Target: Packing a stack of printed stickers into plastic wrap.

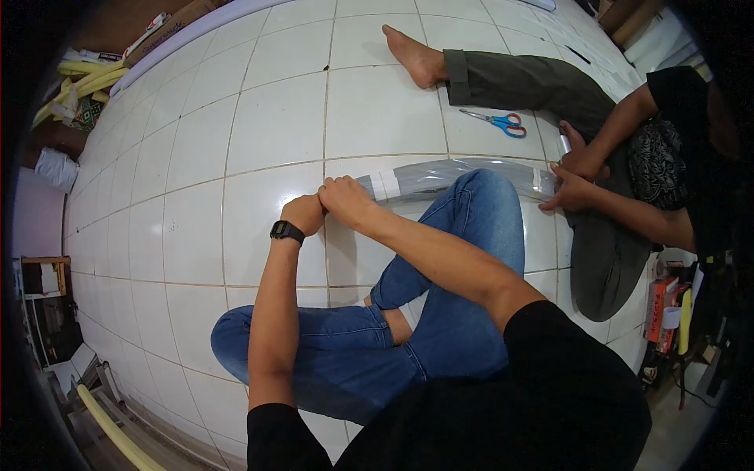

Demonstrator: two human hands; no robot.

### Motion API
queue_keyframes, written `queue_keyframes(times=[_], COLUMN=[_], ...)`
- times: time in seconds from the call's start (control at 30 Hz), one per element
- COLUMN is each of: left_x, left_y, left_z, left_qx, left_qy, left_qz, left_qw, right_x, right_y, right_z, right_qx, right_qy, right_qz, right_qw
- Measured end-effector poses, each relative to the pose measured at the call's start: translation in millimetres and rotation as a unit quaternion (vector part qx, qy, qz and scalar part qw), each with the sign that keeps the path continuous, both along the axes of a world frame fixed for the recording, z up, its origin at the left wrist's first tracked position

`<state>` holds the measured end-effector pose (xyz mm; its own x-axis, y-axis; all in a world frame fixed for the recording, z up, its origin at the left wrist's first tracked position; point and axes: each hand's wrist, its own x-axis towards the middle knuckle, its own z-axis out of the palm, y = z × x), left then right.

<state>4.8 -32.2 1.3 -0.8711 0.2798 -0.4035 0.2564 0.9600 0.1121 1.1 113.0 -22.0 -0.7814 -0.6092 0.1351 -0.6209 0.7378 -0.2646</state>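
A long grey bundle in clear plastic wrap [436,176] lies across the floor before me, passing beyond my raised knee, with white tape bands around it. My right hand [347,200] is closed around its left end. My left hand [305,213], with a black digital watch on the wrist, is closed right beside it, touching it at the very tip of the bundle; the fingers hide what lies inside. The other person's hands [574,182] are at the bundle's right end, one holding its edge. Scissors with blue and red handles [508,125] lie on the tiles above the bundle.
Another person sits at the right, one dark-trousered leg [518,79] stretched along the far side. A cardboard box [171,38] and yellow foam strips [88,88] lie at the upper left. Red boxes [660,306] stand at the right. A metal frame [118,406] is at the lower left.
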Motion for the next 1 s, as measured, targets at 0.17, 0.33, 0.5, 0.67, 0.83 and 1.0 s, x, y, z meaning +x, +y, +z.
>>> queue_keyframes(times=[0.17, 0.33, 0.5, 0.67, 0.83, 1.0], left_x=[-4.5, -4.3, -6.9, -11.6, -7.4, -14.5], left_y=[-5.1, -12.5, -26.4, -39.6, -40.8, -39.1], left_z=[-9.1, -11.4, -8.1, -3.5, 0.9, 2.4], left_qx=[0.032, 0.054, 0.053, 0.134, 0.13, 0.131], left_qy=[-0.003, 0.004, -0.053, -0.045, -0.103, -0.067], left_qz=[-0.001, 0.059, 0.049, 0.06, 0.067, 0.125], left_qw=[0.999, 0.997, 0.996, 0.988, 0.984, 0.981], right_x=[-4.5, -1.9, -4.1, -12.0, -7.6, -8.5], right_y=[1.4, 0.7, 9.2, 6.0, 8.0, 11.1], right_z=[-6.3, -7.5, -9.7, -4.4, -14.8, -9.0], right_qx=[-0.012, -0.029, -0.004, -0.03, -0.037, -0.028], right_qy=[-0.005, 0.001, 0.06, -0.142, -0.096, -0.124], right_qz=[-0.003, 0.0, 0.062, 0.038, 0.045, -0.008], right_qw=[1.0, 1.0, 0.996, 0.989, 0.994, 0.992])
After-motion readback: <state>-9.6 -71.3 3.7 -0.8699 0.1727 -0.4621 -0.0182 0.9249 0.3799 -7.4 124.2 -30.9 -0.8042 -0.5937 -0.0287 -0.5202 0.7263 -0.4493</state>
